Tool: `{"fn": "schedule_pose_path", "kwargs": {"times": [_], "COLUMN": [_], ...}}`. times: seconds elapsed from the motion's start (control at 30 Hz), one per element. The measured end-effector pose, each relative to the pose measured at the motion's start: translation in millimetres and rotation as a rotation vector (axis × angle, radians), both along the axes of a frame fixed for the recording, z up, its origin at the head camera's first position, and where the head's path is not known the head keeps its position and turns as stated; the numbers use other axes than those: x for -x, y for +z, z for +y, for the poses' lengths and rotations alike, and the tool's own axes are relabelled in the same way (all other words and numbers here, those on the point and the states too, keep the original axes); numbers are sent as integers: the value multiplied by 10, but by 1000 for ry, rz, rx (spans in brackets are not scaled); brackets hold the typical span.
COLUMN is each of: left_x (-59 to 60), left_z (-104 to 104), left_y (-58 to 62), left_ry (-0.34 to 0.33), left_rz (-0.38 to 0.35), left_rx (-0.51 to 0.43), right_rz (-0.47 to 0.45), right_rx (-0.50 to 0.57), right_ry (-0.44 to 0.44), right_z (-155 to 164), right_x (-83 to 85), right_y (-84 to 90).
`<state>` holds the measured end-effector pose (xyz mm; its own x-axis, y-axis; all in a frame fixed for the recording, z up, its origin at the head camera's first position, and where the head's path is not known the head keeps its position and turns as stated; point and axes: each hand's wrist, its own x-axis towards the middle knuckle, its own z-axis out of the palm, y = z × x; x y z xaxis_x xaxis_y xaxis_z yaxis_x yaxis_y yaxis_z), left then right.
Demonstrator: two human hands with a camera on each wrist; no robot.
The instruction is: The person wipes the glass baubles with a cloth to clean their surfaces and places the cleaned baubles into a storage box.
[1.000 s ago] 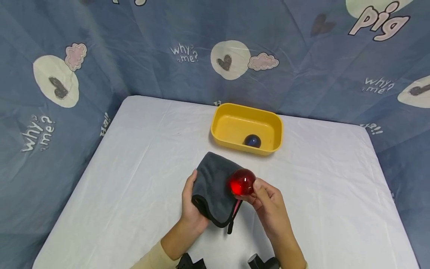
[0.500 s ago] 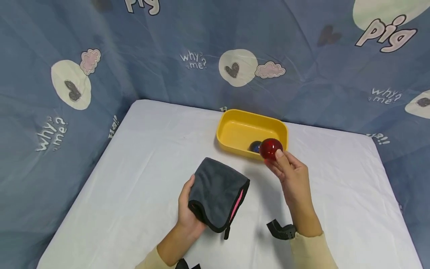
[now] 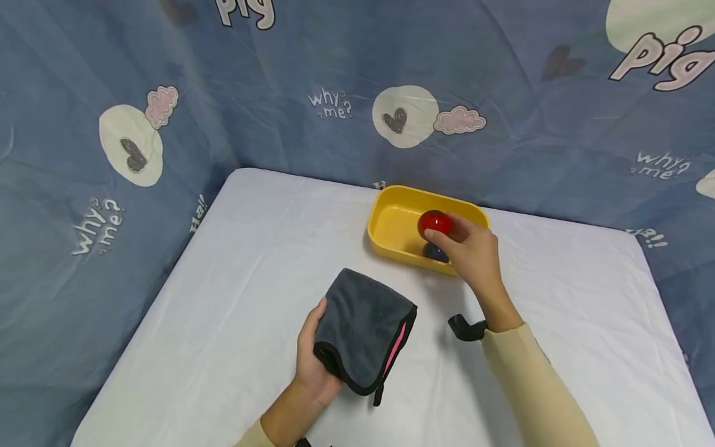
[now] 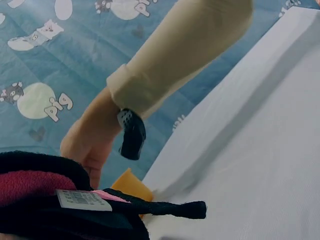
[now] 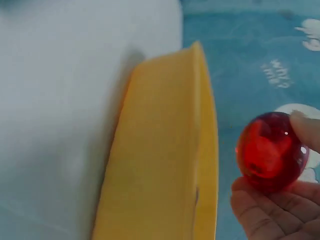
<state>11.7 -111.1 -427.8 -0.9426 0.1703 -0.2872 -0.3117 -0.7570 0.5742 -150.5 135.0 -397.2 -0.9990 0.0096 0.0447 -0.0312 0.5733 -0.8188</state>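
Note:
Between thumb and fingers my right hand [image 3: 473, 248] pinches a clear red ball [image 3: 434, 223], held over the yellow tray [image 3: 391, 249]. In the right wrist view the red ball [image 5: 272, 151] shows beside the tray's rim [image 5: 200, 125]. A dark blue ball [image 3: 434, 252] lies in the tray, partly hidden by the right hand. My left hand [image 3: 315, 360] grips a folded grey cloth [image 3: 365, 329] with black edging and a pink inner side, above the table. The left wrist view shows the cloth's white label [image 4: 84, 200] and black loop [image 4: 175, 208].
A white sheet covers the table [image 3: 268, 261]. Behind it and at the sides hangs a blue printed curtain [image 3: 301, 49]. A black strap device [image 3: 468, 328] sits on the right wrist.
My right hand has carried the red ball away from the cloth, forward and right, to over the tray. The left hand keeps holding the cloth, nearly still. The head view has shifted slightly.

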Motion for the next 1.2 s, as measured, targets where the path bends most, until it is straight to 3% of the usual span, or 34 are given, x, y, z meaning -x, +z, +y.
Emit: {"fn": "schedule_pose_path", "kwargs": {"times": [0.2, 0.33, 0.6, 1.2], "left_x": [-2, -8, -27, -32], "left_z": [-7, -4, 12, 1], "left_y": [20, 35, 52, 49], "left_ry": [-9, -11, -9, 9], "left_rz": [-24, -12, -19, -56], "left_rx": [-16, -19, -16, 10], "right_rz": [30, 27, -113, -190], "right_rx": [-276, -370, -368, -337], "right_ry": [137, 197, 265, 346], "right_z": [-85, -127, -174, -150], "right_x": [211, 284, 385, 486], "right_y": [-52, -101, -188, -300]}}
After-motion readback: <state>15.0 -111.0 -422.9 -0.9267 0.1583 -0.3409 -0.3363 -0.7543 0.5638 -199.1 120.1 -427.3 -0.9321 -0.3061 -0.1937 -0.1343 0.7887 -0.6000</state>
